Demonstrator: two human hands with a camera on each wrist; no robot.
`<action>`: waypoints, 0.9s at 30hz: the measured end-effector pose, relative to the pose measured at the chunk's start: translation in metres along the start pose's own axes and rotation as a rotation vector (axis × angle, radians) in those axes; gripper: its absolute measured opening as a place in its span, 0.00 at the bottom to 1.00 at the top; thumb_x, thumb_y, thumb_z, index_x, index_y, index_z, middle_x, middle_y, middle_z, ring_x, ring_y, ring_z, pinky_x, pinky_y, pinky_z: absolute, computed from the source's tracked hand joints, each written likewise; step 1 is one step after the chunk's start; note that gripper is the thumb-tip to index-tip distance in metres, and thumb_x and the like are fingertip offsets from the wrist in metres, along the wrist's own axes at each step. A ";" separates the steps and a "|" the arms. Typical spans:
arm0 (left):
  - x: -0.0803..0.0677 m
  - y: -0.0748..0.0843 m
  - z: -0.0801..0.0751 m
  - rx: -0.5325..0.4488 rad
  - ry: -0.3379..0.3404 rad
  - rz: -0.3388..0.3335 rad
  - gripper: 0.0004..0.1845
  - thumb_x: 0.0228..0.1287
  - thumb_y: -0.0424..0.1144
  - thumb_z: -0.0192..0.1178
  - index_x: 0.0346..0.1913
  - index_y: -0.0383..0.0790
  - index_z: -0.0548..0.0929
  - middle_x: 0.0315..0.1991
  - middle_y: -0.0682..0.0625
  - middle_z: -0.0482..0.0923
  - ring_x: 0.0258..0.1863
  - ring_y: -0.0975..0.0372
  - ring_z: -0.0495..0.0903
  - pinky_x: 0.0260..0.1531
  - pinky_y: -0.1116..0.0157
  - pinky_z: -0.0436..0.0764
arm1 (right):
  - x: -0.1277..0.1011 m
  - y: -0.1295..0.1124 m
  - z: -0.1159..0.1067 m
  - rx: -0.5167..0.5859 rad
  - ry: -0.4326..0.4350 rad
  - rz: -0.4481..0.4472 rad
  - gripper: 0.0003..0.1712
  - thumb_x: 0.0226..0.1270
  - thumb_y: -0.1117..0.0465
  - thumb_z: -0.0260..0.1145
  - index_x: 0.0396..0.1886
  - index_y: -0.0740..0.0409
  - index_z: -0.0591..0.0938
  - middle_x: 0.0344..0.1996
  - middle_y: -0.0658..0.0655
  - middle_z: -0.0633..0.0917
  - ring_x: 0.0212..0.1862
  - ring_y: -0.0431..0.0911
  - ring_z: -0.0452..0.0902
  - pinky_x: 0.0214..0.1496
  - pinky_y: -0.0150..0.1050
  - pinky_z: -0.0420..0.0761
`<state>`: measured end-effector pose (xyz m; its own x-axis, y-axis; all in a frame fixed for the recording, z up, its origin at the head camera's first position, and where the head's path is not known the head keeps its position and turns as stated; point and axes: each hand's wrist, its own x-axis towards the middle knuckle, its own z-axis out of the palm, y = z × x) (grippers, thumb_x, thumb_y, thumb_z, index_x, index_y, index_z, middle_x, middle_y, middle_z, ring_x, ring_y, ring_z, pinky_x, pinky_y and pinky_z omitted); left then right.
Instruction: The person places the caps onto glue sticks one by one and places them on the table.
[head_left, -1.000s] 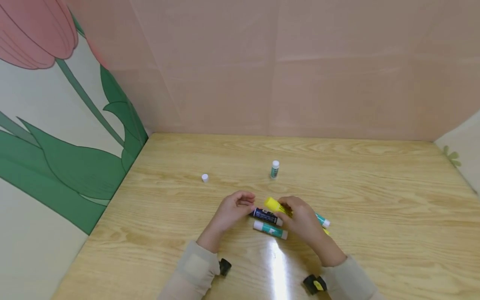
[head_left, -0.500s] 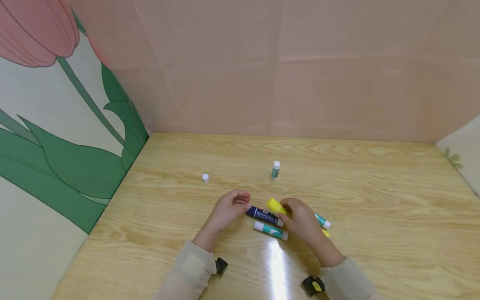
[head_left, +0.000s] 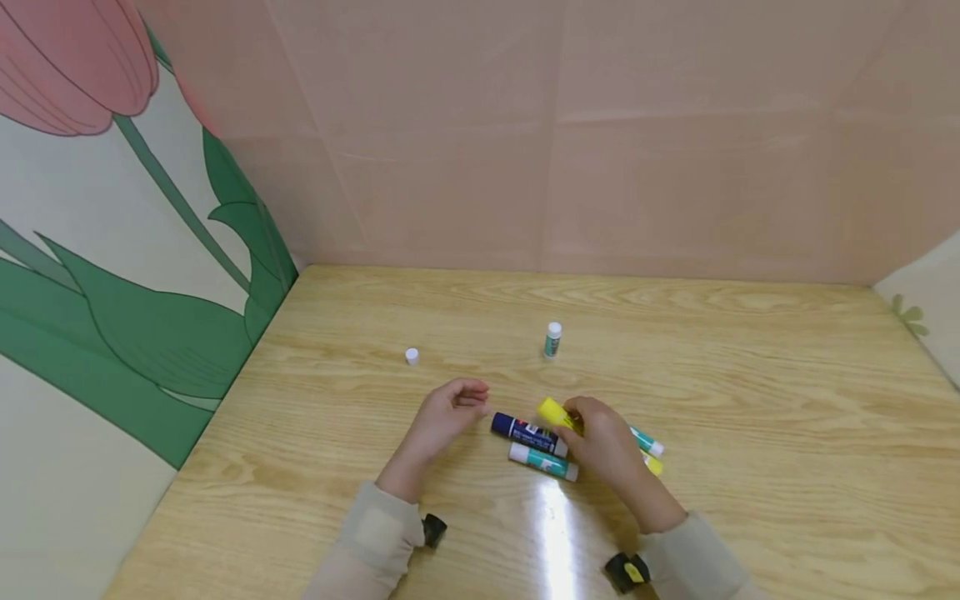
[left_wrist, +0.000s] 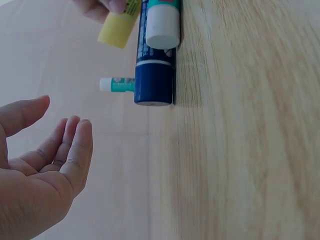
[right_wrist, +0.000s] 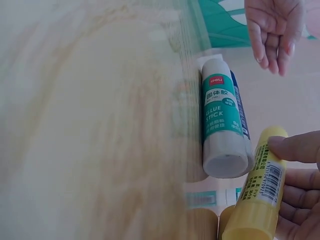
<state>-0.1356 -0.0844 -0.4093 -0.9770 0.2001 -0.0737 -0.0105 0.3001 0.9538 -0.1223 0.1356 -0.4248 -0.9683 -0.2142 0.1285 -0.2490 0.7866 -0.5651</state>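
Head view: near the lower middle of the frame the right hand (head_left: 603,446) has its fingers (head_left: 576,410) curled round a yellow glue stick (head_left: 553,412), whose capped end sticks out to the upper left of the hand, raised a little above the desk (head_left: 750,400). To its left the left hand (head_left: 444,414) is released, palm turned toward the centre, fingers loosely bent and grasping nothing; it sits just beside, but apart from, the blunt end of a dark blue glue stick (head_left: 525,431) that lies flat on the desk. Just below the blue one in the frame lies a teal glue stick (head_left: 542,461), roughly parallel to it. Another teal stick (head_left: 645,441) shows to the right of the right hand, partly hidden by it.

Higher in the frame, well apart from the hands, a small teal glue stick (head_left: 552,340) stands upright, and a small white cap (head_left: 411,356) sits to its left.

In the left wrist view the open left hand (left_wrist: 42,167) fills the lower left, with the blue stick (left_wrist: 155,70) and the teal one (left_wrist: 161,20) side by side at the top. In the right wrist view the yellow stick (right_wrist: 260,192) lies at the lower right, pinched by fingers (right_wrist: 295,147), beside the teal stick (right_wrist: 222,120).
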 end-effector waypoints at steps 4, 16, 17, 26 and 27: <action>-0.001 0.001 -0.004 -0.018 0.011 -0.008 0.15 0.55 0.30 0.56 0.47 0.30 0.73 0.41 0.42 0.74 0.42 0.56 0.73 0.39 0.66 0.75 | 0.001 0.000 0.001 -0.020 -0.012 0.007 0.16 0.49 0.62 0.66 0.37 0.67 0.77 0.32 0.58 0.78 0.33 0.47 0.73 0.34 0.43 0.76; -0.002 -0.002 -0.011 -0.015 0.050 -0.034 0.16 0.55 0.31 0.57 0.47 0.29 0.73 0.41 0.43 0.74 0.41 0.56 0.73 0.40 0.66 0.75 | 0.004 -0.002 0.002 -0.074 -0.041 0.007 0.16 0.48 0.61 0.67 0.36 0.66 0.77 0.29 0.56 0.78 0.28 0.44 0.70 0.29 0.39 0.74; -0.002 -0.003 -0.012 -0.012 0.055 -0.030 0.16 0.55 0.31 0.57 0.47 0.29 0.73 0.41 0.43 0.74 0.41 0.56 0.73 0.40 0.66 0.75 | 0.004 -0.003 0.002 -0.082 -0.044 0.005 0.16 0.48 0.61 0.67 0.36 0.66 0.77 0.29 0.56 0.78 0.28 0.44 0.70 0.28 0.39 0.74; -0.002 -0.010 -0.019 -0.003 0.069 0.006 0.15 0.55 0.29 0.56 0.47 0.28 0.73 0.41 0.40 0.73 0.42 0.54 0.73 0.41 0.65 0.74 | 0.005 -0.003 0.005 -0.127 -0.072 0.012 0.18 0.48 0.61 0.67 0.38 0.66 0.77 0.31 0.57 0.78 0.30 0.44 0.71 0.30 0.39 0.75; -0.002 -0.011 -0.019 -0.004 0.065 0.006 0.15 0.56 0.29 0.55 0.47 0.27 0.72 0.42 0.40 0.73 0.42 0.54 0.72 0.41 0.65 0.74 | 0.005 -0.002 0.005 -0.127 -0.074 0.009 0.18 0.48 0.61 0.67 0.38 0.66 0.77 0.31 0.57 0.78 0.30 0.45 0.71 0.30 0.39 0.75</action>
<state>-0.1379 -0.1060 -0.4137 -0.9888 0.1409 -0.0493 -0.0056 0.2954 0.9554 -0.1268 0.1297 -0.4266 -0.9677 -0.2449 0.0605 -0.2450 0.8548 -0.4574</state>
